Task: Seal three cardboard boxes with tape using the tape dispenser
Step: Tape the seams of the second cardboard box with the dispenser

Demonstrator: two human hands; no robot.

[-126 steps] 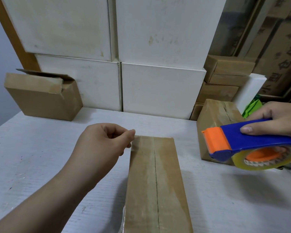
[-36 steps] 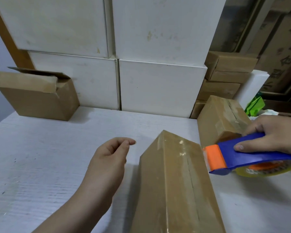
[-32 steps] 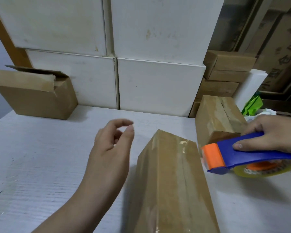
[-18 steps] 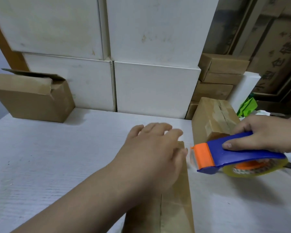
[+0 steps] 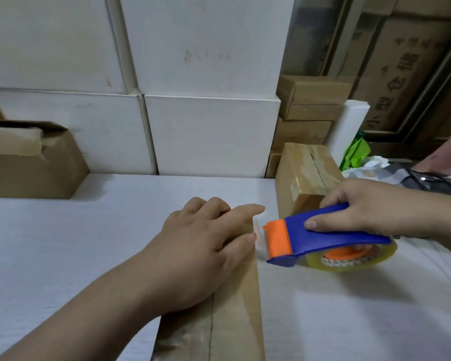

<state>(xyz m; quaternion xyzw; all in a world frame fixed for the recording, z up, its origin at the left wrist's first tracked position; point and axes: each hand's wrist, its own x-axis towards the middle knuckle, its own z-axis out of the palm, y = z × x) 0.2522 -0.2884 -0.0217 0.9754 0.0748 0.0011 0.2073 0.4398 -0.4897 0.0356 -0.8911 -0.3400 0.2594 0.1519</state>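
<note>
A long cardboard box lies in front of me on the white table, its top seam running away from me. My left hand rests flat on the box's far end, fingers spread. My right hand grips the blue and orange tape dispenser with its clear tape roll, the orange head just right of the box's far corner. A taped cardboard box stands behind the dispenser. An open-flapped cardboard box sits at the far left.
White cartons are stacked along the back of the table. Brown boxes are piled at the back right, beside a green bag and black cables. Large printed cartons fill the right background.
The long box was tipped and turned, then laid flat again. My left hand went from hovering beside it to pressing on its far end. The dispenser moved left toward that end.
</note>
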